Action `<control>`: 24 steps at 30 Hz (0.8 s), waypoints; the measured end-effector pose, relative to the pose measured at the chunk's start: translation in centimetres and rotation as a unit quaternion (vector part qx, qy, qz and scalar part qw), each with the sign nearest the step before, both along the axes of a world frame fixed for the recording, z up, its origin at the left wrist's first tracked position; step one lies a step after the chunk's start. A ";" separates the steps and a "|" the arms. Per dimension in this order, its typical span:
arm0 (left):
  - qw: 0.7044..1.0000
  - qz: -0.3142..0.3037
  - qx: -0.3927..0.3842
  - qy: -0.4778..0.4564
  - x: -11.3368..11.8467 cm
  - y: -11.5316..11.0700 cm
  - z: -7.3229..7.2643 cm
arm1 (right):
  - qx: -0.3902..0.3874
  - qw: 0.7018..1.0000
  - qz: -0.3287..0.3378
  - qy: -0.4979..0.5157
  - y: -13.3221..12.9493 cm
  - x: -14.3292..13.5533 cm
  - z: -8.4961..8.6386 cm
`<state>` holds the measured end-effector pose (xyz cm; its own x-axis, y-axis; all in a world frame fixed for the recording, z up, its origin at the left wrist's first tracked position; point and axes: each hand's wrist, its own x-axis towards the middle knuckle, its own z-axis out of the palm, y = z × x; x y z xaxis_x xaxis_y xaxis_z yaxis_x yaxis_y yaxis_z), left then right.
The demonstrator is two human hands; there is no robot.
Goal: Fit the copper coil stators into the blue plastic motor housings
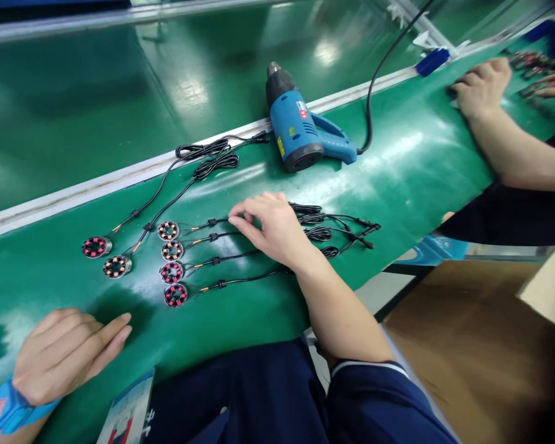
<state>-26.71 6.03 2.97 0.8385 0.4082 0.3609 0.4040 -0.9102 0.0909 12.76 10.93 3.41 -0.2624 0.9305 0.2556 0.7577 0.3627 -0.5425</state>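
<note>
The green bench top [411,191] spreads out in front of me, with an open cardboard box [462,320] below its edge on my right. Along the far side runs a white ledge [74,196], and the blue heat gun [292,126] rests against it, nozzle pointing away from me, its black cord rising off to the right. Farther right, a co-worker's hand [483,89] lies on the same surface. My right hand [275,225] is over the middle of the bench, fingers bent, thumb and forefinger drawn nearly together beside the topmost of four black cables [254,279]; I can't tell whether I have hold of it. My left hand [67,348], a blue wristband [21,407] behind it, is near the front edge with fingers loosely extended, thumb and forefinger tips slightly apart, nothing between them. The four cables pass under my right hand to coiled bundles beyond it; two more cables lie coiled near the ledge. At their left ends sit the wound rings: four in a column [172,264], two copper above two red, and a separate red one [95,247] and copper one [117,267] farther left. Smallest are the black sleeves [213,222] on the cables near the rings.
</note>
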 end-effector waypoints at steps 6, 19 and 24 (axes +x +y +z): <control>0.998 0.031 -0.027 -0.039 1.8 -0.2 0.9 | 0.013 1.000 0.009 0.012 -0.1 -0.6 -0.5; 0.964 0.266 0.003 -0.006 3.7 2.9 1.4 | -0.007 0.980 0.193 0.046 4.4 -4.3 2.7; 0.965 0.261 -0.022 0.007 4.0 2.8 0.0 | -0.051 0.954 0.296 0.010 7.2 -8.6 1.8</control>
<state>-22.69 8.86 3.01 0.5187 0.7915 0.3233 0.8084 -0.5771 0.1158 4.15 18.17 5.21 -0.7456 0.6410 0.1824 0.4254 0.6684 -0.6101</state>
